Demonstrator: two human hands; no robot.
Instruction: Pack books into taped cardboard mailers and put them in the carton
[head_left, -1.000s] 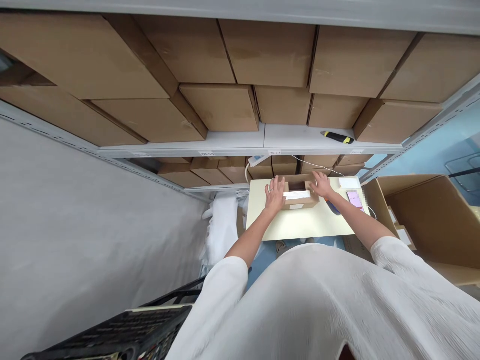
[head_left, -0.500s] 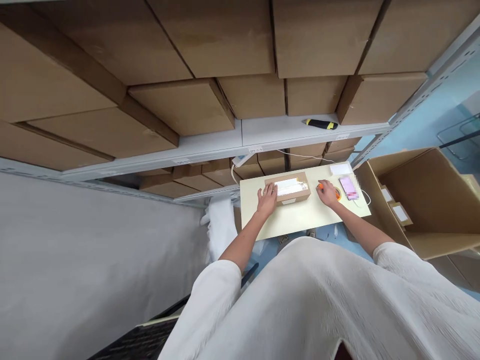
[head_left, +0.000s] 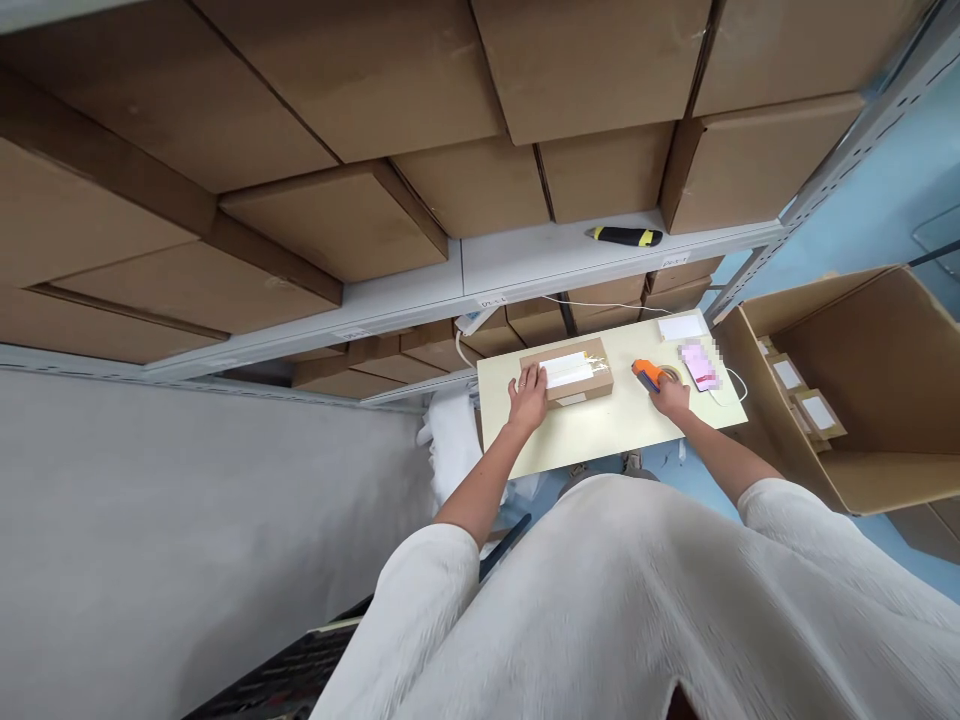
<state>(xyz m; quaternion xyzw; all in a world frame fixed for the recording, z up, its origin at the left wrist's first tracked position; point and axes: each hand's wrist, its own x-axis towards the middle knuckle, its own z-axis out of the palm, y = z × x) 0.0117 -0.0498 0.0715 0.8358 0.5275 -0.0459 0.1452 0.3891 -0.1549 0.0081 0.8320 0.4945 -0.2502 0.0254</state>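
Observation:
A closed cardboard box (head_left: 581, 392) with a white label on top lies on the pale yellow table (head_left: 559, 448). Over the label's right end there is a strip of shiny clear tape. My left hand (head_left: 529, 398) rests on the box's left end, its fingers spread over the top. To the right of the box, my right hand (head_left: 670, 397) is closed around an orange tape dispenser (head_left: 649, 374), whose roll partly shows behind the fingers. The dispenser is apart from the box.
A phone (head_left: 699, 367) and a white slip (head_left: 681, 327) lie at the table's right end. Beside it stands a large open carton (head_left: 874, 370) with several small labelled boxes inside. Shelves of cardboard boxes (head_left: 592, 70) rise ahead, with a utility knife (head_left: 626, 236) on one ledge.
The box's top, partly open at first, is now closed and taped. My right hand has left the box and taken hold of the tape dispenser. My left hand stays on the box.

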